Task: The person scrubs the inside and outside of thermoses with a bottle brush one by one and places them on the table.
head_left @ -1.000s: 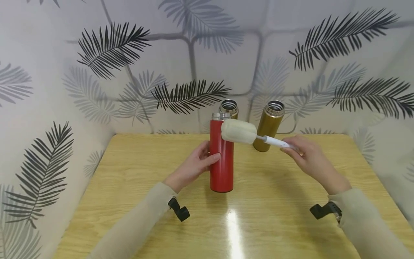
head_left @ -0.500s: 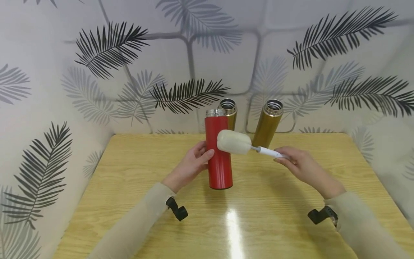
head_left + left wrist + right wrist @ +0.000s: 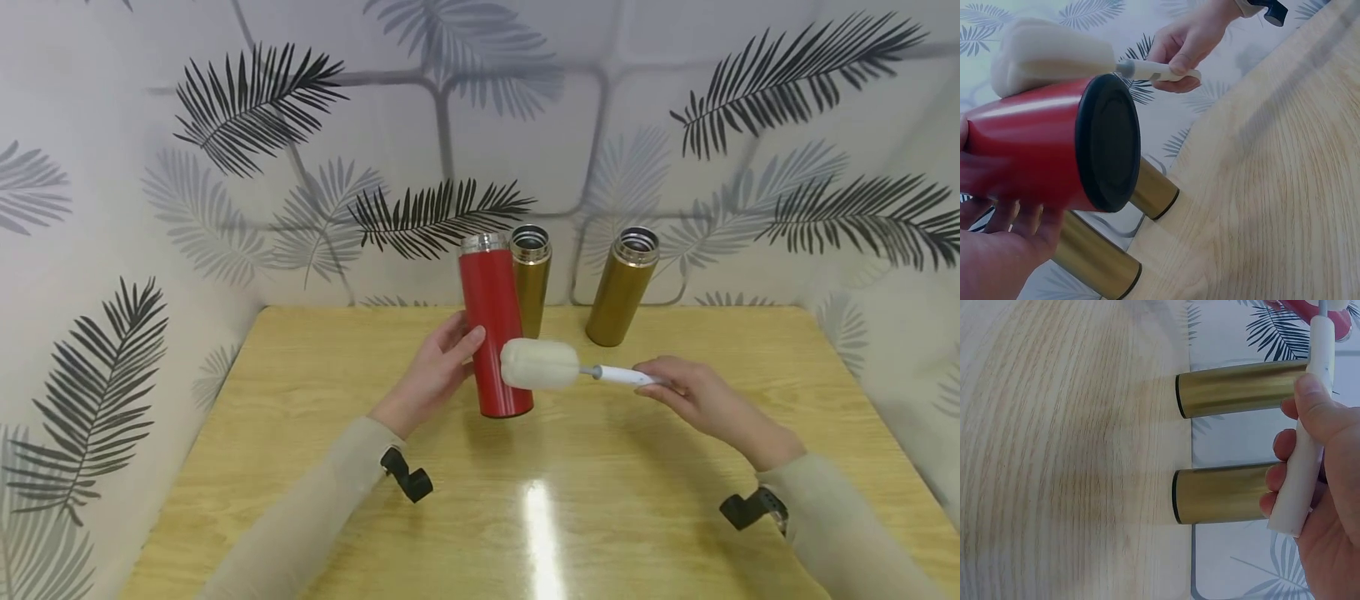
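Bottle [image 3: 491,308] glossy red, silver-necked, tilted.

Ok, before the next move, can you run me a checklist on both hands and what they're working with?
1. Left hand gripping the glossy red cylindrical flask: ok.
2. Right hand holding the white-handled brush with the cream foam head: ok.
3. Red flask upright: not ok, it is tilted.
4. Foam head lined up at the red flask's silver neck: not ok, it is down by the lower body.
5. Inside of the red flask clean: cannot tell, the interior is hidden.
6. Two gold cylindrical metal flasks behind, both uncapped: ok.
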